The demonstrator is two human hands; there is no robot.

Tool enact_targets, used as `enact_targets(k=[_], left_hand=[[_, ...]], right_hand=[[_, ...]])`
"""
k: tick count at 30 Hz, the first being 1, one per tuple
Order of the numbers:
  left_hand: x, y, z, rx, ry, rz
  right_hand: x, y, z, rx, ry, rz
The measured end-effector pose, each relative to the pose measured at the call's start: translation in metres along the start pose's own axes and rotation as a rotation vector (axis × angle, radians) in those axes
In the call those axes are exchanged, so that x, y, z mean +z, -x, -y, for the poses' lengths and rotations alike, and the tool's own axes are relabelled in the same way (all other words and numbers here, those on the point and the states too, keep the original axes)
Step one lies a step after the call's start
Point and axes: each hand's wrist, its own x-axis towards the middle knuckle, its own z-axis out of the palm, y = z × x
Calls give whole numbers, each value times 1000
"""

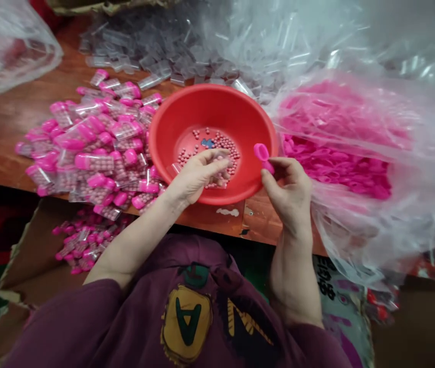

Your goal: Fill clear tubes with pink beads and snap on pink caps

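Note:
My left hand [206, 174] is over the near part of a red plastic bowl [167, 122]. Its fingers are curled around what looks like a clear plastic tube, mostly hidden by the hand, with small pink beads [232, 151] beside and below it in the bowl. At the bowl's right rim, my right hand [288, 189] pinches a bright pink plastic cap [262, 152] between thumb and fingers, its round opening facing up. The cap is apart from the left hand.
Left of the bowl lies a heap of bead-filled tubes with pink caps [98, 138]; more fill a cardboard box [29, 250] below. Clear empty tubes [156, 66] are piled behind. A plastic bag of pink caps [340, 158] lies at the right.

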Motion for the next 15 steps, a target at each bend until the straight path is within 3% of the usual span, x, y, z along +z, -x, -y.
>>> enact_targets(k=[3,6,12,15], left_hand=[[-2,-2,0,36,58,-10],[-1,-3,0,69,109,-54],[0,-6,0,86,175,-120],[0,-6,1,91,189,-118]], right_hand=[[17,-2,18,-238,133,11],[34,2,22,-422,151,-42],[48,12,18,-571,115,-120],[52,16,19,-535,66,-84]])
